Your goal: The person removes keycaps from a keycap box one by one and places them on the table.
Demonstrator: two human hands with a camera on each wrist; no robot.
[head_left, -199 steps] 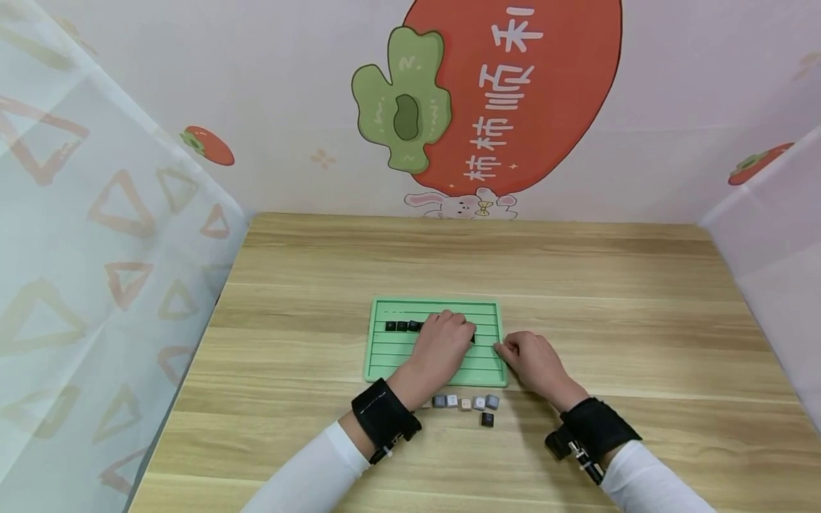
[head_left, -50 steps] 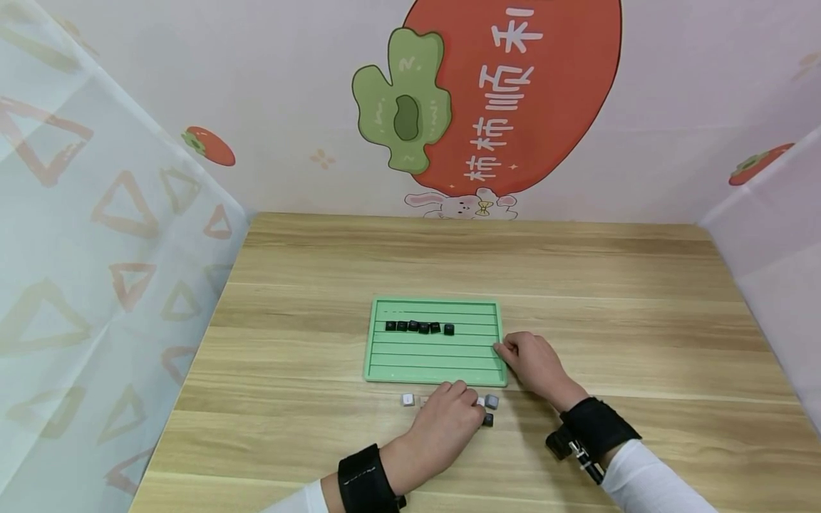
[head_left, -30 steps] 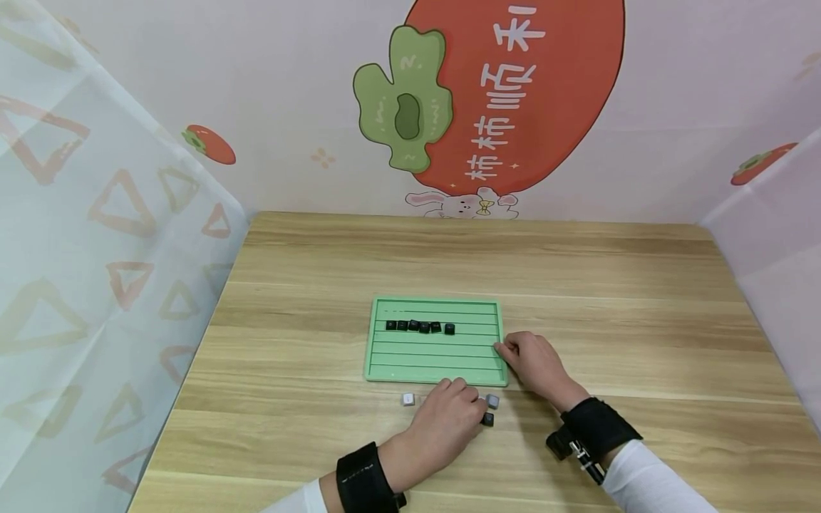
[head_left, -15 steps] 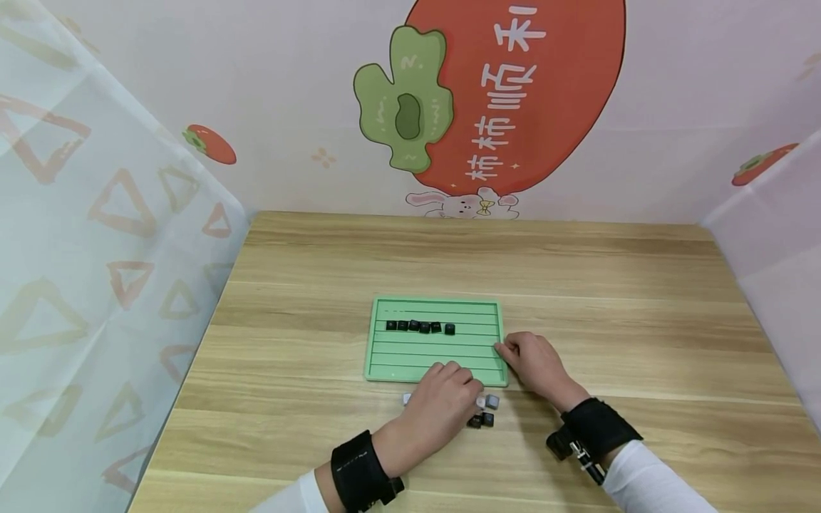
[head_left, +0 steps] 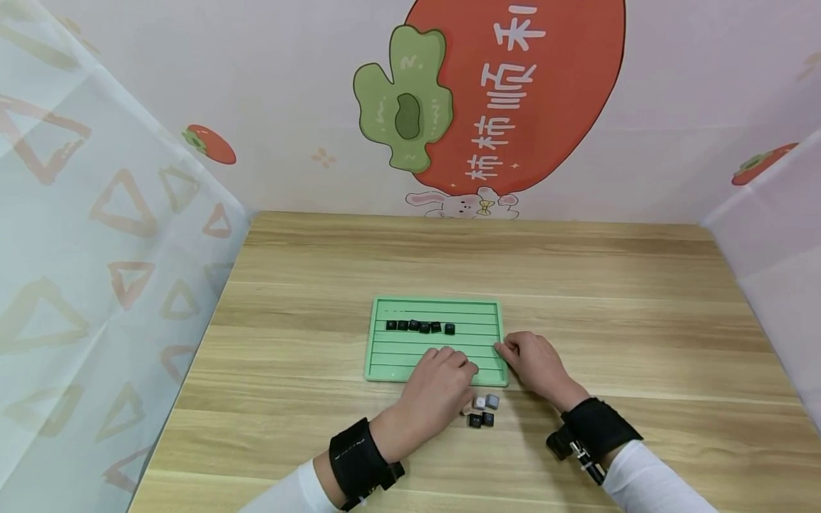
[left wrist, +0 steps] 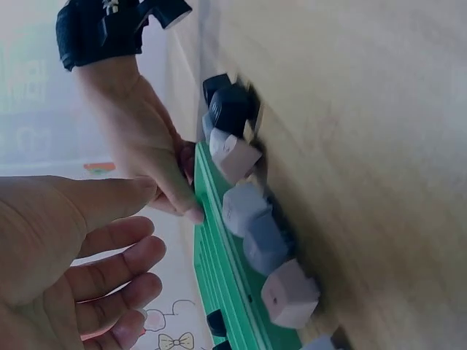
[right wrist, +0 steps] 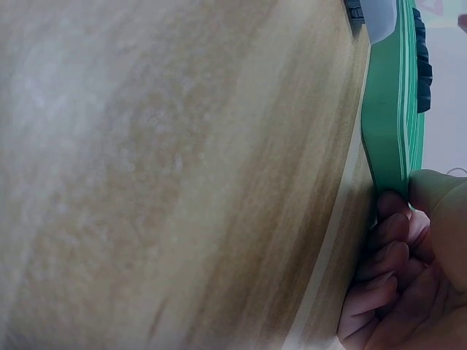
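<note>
Six black keycaps [head_left: 424, 328], likely light, rigid: grip sides; left hand [head_left: 436, 392] half-curled, empty; right hand [head_left: 537, 365] pinches green tray [head_left: 398, 358] at right edge.

With the board [head_left: 394, 361] as dial centre in the head view, open table [head_left: 308, 306] runs from 9 through 12 to 2 o'clock, stopped at 12 by the wall [head_left: 288, 142]. The right hand [head_left: 535, 361] obstructs 3, its forearm 4; loose caps [head_left: 479, 403] 5; the left hand [head_left: 432, 399] 6. A black row [head_left: 424, 328] crosses the board from 10 to 1, leaving its 2 o'clock corner free.
</note>
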